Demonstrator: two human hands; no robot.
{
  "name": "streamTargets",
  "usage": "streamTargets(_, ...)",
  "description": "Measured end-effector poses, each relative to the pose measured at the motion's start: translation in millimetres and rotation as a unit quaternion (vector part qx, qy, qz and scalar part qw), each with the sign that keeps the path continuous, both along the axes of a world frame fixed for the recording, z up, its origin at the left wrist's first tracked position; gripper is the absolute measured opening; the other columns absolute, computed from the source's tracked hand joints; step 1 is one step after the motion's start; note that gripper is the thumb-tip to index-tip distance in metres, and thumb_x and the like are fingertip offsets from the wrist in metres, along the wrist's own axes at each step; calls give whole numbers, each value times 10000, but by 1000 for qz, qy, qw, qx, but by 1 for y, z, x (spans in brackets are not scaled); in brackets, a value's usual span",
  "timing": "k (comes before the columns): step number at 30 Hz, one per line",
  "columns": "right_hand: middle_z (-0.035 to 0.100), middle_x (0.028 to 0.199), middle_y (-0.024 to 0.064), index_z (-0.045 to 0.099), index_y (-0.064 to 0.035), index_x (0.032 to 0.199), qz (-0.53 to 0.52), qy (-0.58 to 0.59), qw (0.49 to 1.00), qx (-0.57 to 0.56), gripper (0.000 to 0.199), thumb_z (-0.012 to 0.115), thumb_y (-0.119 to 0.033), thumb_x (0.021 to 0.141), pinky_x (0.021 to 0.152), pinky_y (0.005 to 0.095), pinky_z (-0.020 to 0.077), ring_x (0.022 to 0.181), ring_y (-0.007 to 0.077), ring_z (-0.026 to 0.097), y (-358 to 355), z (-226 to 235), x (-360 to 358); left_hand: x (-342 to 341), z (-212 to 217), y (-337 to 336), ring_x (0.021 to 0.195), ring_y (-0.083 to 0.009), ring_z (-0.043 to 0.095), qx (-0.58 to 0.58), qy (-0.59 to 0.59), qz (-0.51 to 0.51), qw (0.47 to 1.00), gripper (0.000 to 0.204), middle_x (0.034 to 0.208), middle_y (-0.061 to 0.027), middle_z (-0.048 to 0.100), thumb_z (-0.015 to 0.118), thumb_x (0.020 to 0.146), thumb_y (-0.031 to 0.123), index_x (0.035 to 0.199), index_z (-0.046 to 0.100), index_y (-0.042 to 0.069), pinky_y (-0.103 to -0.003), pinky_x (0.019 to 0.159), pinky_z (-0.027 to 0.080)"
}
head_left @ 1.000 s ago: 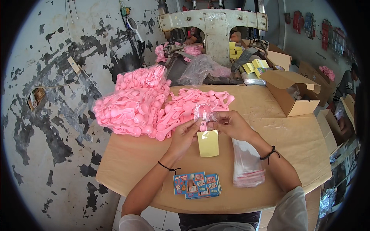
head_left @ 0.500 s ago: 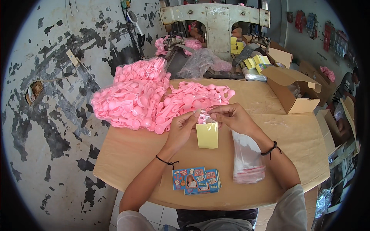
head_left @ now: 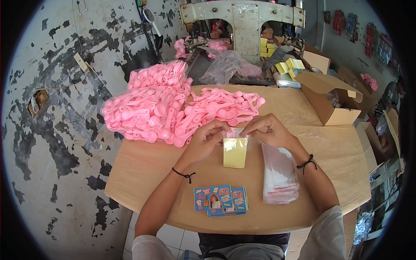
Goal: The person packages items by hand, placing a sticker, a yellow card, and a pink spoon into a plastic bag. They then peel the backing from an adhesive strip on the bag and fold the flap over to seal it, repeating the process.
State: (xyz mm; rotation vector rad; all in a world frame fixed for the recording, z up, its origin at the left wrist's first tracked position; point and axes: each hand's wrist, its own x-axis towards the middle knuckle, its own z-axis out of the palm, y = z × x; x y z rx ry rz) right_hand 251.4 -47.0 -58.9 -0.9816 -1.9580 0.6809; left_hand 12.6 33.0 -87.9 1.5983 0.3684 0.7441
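Between my two hands hangs a small clear plastic bag [head_left: 250,143] with a plain yellow card [head_left: 235,154] inside it. A bit of pink shows at the bag's mouth; I cannot tell what it belongs to. My left hand [head_left: 211,138] pinches the upper left of the bag, and my right hand [head_left: 269,131] pinches its upper right. Below the bag lies a small stack of blue printed cards [head_left: 221,201]. Flat clear bags [head_left: 279,177] with reddish edges lie in a pile beside my right forearm. Just beyond my hands is a heap of loose pink plastic spoons [head_left: 219,108].
Large bags packed with pink spoons [head_left: 141,106] stand at the table's left. An open cardboard box [head_left: 329,99] sits at the far right corner. Behind the brown-covered table [head_left: 147,173] are a heavy metal machine [head_left: 245,30] and yellow stacks [head_left: 290,66]. A peeling wall borders the left.
My fingertips have moved farther apart at the top of the bag. The bag and yellow card have shifted slightly right, and more clear plastic shows beside the card.
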Motion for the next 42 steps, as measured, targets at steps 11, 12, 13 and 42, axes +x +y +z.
streamTargets(11, 724, 914, 106, 747, -47, 922, -14, -113, 992, 61, 288, 558, 49, 727, 813, 348, 507, 842, 247, 652, -5, 13, 1, -2, -6, 8, 933, -130, 631, 22, 29, -18, 999, 101, 994, -30, 595, 468, 986, 54, 988, 552, 0, -279, 795, 557)
streamTargets(12, 724, 913, 106, 749, -51, 920, -16, -119, 990, 67, 285, 563, 46, 727, 813, 353, 506, 842, 250, 648, -5, 13, 0, -4, -5, 8, 933, -130, 631, 23, 29, -17, 999, 101, 994, -30, 595, 468, 986, 54, 988, 552, 0, -279, 795, 557)
streamTargets(13, 724, 913, 106, 749, -51, 920, -15, -119, 990, 67, 285, 563, 46, 727, 813, 353, 506, 842, 250, 648, -5, 14, -1, -5, -4, 8, 913, -122, 630, -10, 12, -31, 999, 74, 976, -24, 587, 510, 969, 64, 967, 548, 1, -268, 769, 556)
streamTargets(42, 409, 678, -85, 617, -32, 919, -714, 73, 696, 2, 225, 571, -249, 960, 520, 202, 266, 611, 13, 336, -442, -24, 132, 15, 17, -40, 942, -199, 657, 302, 168, -81, 935, 184, 1104, -94, 656, 624, 910, 131, 1037, 646, -1, -333, 843, 512)
